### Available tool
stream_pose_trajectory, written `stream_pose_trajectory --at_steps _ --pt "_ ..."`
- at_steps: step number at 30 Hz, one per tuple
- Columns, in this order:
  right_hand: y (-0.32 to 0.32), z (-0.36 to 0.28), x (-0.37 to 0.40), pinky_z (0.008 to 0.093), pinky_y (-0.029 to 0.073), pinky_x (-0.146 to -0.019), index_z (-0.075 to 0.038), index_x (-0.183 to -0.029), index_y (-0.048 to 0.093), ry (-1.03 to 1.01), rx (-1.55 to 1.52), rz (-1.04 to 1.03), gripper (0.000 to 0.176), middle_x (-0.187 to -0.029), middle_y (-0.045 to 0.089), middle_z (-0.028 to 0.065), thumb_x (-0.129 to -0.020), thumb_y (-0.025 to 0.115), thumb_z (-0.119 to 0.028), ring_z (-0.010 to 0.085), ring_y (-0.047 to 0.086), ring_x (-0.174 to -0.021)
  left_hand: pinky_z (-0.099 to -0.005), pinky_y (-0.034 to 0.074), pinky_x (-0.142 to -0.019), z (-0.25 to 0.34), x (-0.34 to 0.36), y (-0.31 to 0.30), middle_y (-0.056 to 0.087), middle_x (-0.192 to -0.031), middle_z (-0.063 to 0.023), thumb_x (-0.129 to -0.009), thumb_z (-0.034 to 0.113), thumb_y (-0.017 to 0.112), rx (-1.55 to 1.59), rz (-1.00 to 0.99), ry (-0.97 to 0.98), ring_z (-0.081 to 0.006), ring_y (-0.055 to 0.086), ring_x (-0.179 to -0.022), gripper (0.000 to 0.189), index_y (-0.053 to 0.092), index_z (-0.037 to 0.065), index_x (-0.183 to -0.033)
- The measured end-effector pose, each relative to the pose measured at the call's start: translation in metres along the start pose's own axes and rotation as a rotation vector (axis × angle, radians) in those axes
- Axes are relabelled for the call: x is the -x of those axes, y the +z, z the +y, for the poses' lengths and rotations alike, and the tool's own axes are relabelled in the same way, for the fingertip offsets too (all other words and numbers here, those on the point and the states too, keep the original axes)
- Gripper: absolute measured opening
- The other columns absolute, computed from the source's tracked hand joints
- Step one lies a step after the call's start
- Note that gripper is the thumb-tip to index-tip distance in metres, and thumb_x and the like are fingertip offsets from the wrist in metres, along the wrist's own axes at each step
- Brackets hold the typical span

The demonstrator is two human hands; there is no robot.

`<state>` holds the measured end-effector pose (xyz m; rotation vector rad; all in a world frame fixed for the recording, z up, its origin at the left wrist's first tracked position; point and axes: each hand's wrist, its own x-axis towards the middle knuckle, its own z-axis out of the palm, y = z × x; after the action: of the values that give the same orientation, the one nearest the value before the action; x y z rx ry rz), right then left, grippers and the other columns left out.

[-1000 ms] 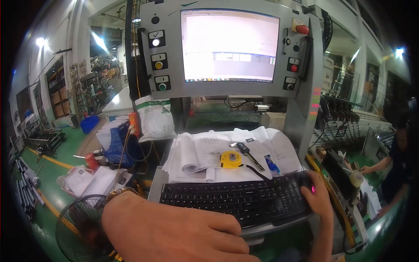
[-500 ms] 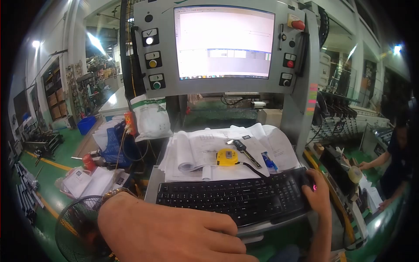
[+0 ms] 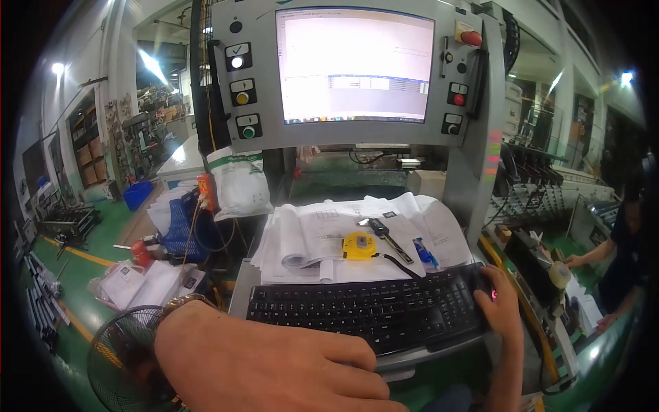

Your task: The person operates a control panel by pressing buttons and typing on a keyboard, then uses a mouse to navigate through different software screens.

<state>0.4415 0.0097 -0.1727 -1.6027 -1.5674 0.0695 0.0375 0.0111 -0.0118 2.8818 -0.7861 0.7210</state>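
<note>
My right hand rests at the right end of the black keyboard, its fingers over a dark computer mouse with a small pink light, mostly hidden under the hand. In the foreground my left hand shows its back, fingers slightly bent and a little apart, in front of the keyboard's near edge. Nothing shows in it, though its fingertips are partly out of sight. Behind the keyboard, paper drawings carry a yellow tape measure, a black-handled tool and a blue item.
A lit monitor stands above, set in a grey control panel with buttons. At left are a white bag, a blue basket and a black wire fan guard. Another person's arm reaches over a bench at right.
The view has shifted very slightly. Both hands stay in nearly the same places, and the objects on the papers have not moved.
</note>
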Motion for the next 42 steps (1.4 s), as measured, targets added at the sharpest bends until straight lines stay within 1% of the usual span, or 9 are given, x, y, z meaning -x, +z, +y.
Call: stream_pose_trajectory --at_steps 3,13,17,19,23,26,32,35,42 --pt "0.001 -0.001 0.000 0.0413 0.044 -0.113 0.000 -0.136 0.062 -0.016 0.008 -0.007 0.053 -0.148 0.059 0.0195 -0.086 0.071 -0.015 0.0382 0.058 -0.136 -0.0376 0.049 -0.078 0.001 0.000 0.004 0.072 -0.111 -0.0148 -0.102 0.058 0.060 0.002 0.061 -0.004 -0.0265 0.071 -0.092 0.073 0.065 -0.002 -0.143" --pt "0.000 0.002 -0.001 0.0419 0.043 -0.113 0.001 -0.138 0.062 -0.047 0.013 -0.038 0.053 -0.148 0.058 0.0208 -0.087 0.071 -0.015 0.0387 0.058 -0.136 -0.0374 0.047 -0.079 0.004 0.000 0.007 0.072 -0.112 -0.0141 -0.102 0.060 0.059 0.016 0.085 -0.018 -0.0266 0.070 -0.091 0.075 0.063 -0.002 -0.145" --pt "0.003 0.007 -0.002 0.0418 0.043 -0.114 0.003 -0.139 0.059 -0.071 0.009 -0.010 0.056 -0.148 0.058 0.0213 -0.087 0.071 -0.014 0.0379 0.058 -0.135 -0.0373 0.048 -0.079 0.010 -0.009 -0.009 0.073 -0.112 -0.0142 -0.102 0.061 0.058 0.119 0.067 -0.088 -0.0265 0.071 -0.092 0.076 0.063 -0.002 -0.145" --pt "0.002 0.004 -0.001 0.0419 0.043 -0.114 0.004 -0.140 0.058 -0.036 0.009 -0.018 0.057 -0.148 0.058 0.0215 -0.087 0.071 -0.013 0.0376 0.058 -0.135 -0.0371 0.048 -0.079 0.011 -0.009 -0.009 0.073 -0.111 -0.0144 -0.102 0.061 0.058 0.155 0.081 -0.108 -0.0265 0.071 -0.092 0.076 0.063 -0.002 -0.144" --pt "0.003 0.006 -0.001 0.0422 0.044 -0.114 0.003 -0.139 0.058 0.033 -0.042 -0.008 0.057 -0.147 0.059 0.0214 -0.086 0.072 -0.011 0.0368 0.059 -0.134 -0.0371 0.049 -0.078 0.006 -0.002 -0.001 0.074 -0.111 -0.0149 -0.103 0.061 0.056 0.072 0.046 -0.043 -0.0267 0.072 -0.092 0.076 0.064 -0.003 -0.143" --pt "0.002 0.006 -0.002 0.0422 0.044 -0.113 0.002 -0.138 0.057 -0.026 -0.020 -0.016 0.056 -0.144 0.060 0.0213 -0.086 0.073 -0.010 0.0365 0.060 -0.132 -0.0372 0.049 -0.078 0.008 -0.007 -0.007 0.074 -0.111 -0.0151 -0.104 0.062 0.055 0.102 0.083 -0.055 -0.0268 0.072 -0.092 0.076 0.064 -0.003 -0.143" --pt "0.002 0.001 -0.001 0.0419 0.044 -0.112 0.002 -0.136 0.057 0.039 -0.057 -0.016 0.052 -0.138 0.061 0.0214 -0.087 0.071 -0.009 0.0351 0.061 -0.131 -0.0374 0.049 -0.078 0.002 0.002 0.004 0.073 -0.110 -0.0152 -0.104 0.062 0.054 0.001 0.067 0.011 -0.0272 0.071 -0.091 0.077 0.065 -0.004 -0.142" --pt "0.003 0.003 -0.001 0.0420 0.043 -0.112 0.001 -0.135 0.057 -0.008 -0.053 -0.012 0.051 -0.137 0.061 0.0210 -0.087 0.071 -0.008 0.0353 0.061 -0.130 -0.0374 0.048 -0.078 0.004 0.001 0.006 0.073 -0.110 -0.0151 -0.104 0.061 0.055 0.027 0.113 0.000 -0.0271 0.071 -0.091 0.076 0.065 -0.004 -0.142" --pt "0.001 0.002 -0.001 0.0434 0.044 -0.113 -0.001 -0.134 0.059 -0.015 -0.012 -0.024 0.050 -0.144 0.060 0.0216 -0.087 0.071 -0.011 0.0395 0.058 -0.135 -0.0370 0.048 -0.078 0.012 -0.010 -0.011 0.073 -0.110 -0.0146 -0.103 0.061 0.056 0.144 0.093 -0.094 -0.0268 0.070 -0.091 0.076 0.065 -0.004 -0.142"
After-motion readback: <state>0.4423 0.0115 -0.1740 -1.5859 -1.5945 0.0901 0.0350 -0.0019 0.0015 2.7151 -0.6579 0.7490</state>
